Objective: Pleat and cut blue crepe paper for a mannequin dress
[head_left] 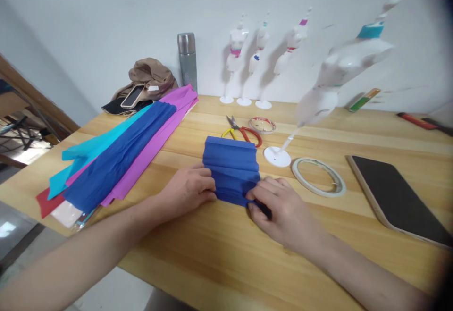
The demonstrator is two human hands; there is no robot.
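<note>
A piece of blue crepe paper [231,164] with cross folds lies on the wooden table in front of me. My left hand [193,186] has its fingers curled at the paper's left edge. My right hand [279,207] grips the lower right corner, its thumb and fingers closed; a dark patch shows in that grip, too shadowed to make out. Just beyond the paper are scissors [252,135] with red and yellow handles. A white miniature dress form [318,98] with a teal neck band stands to the right, near a roll of tape [320,177].
Long crepe paper strips [122,155] in several colours lie at the left. Behind them are a brown bag [152,77] and a grey flask [187,61]. Three smaller dress forms [239,42] stand against the wall. A tablet or large phone [399,197] lies at the right.
</note>
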